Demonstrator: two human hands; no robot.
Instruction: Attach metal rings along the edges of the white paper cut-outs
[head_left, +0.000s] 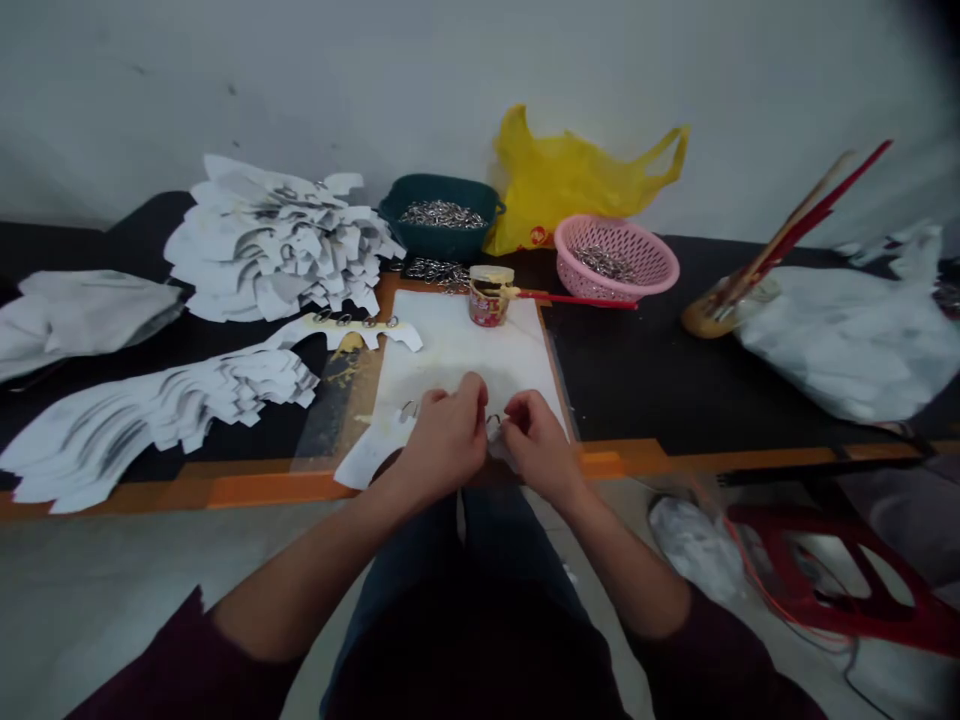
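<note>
Paper cutout (367, 452) is laid at lower centre of the bench (660, 370), with metal rings (409, 409) beside the left hand (446, 440) and right hand (540, 447). Both hands are held close together, their grip hidden; loosely pinched rings could be dropped, or the paper creased.

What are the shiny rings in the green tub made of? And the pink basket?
The rings look like metal, maybe steel: they gleam silvery. The pink basket looks like moulded plastic: its holes are even and its finish is smooth.
</note>
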